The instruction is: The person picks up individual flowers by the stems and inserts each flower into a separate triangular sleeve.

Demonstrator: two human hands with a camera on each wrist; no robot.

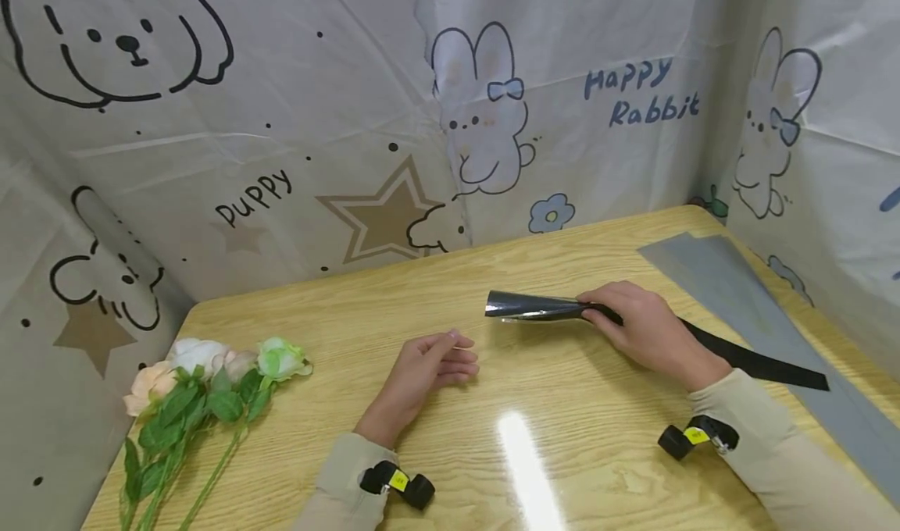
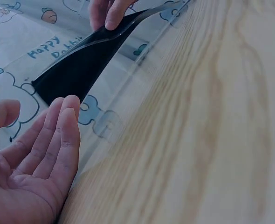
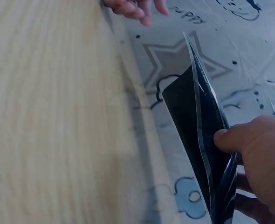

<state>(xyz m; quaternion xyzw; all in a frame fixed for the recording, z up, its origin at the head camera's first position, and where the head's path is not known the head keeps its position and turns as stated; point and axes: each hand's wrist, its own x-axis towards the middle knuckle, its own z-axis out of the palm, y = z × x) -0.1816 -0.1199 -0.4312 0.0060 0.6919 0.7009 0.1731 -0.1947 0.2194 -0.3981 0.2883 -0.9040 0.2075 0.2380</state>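
My right hand (image 1: 643, 324) pinches a long, glossy black sheet (image 1: 530, 306) between thumb and fingers, holding it above the wooden table. Its left end curls into a folded, open-ended shape, and its other end (image 1: 766, 361) runs out behind my right wrist to the right. The right wrist view shows the thumb (image 3: 228, 140) pressing on the sheet's face (image 3: 186, 109), with other fingers behind it. My left hand (image 1: 429, 367) is held over the table to the left of the sheet, fingers loosely extended and holding nothing. In the left wrist view its palm (image 2: 39, 177) shows.
Artificial flowers (image 1: 281, 359) in white, peach and pale green, with leafy stems, lie at the table's left. Translucent grey sheets (image 1: 710, 273) lie along the right edge. A printed cloth (image 1: 337, 125) hangs around the back and sides of the table (image 1: 450, 468).
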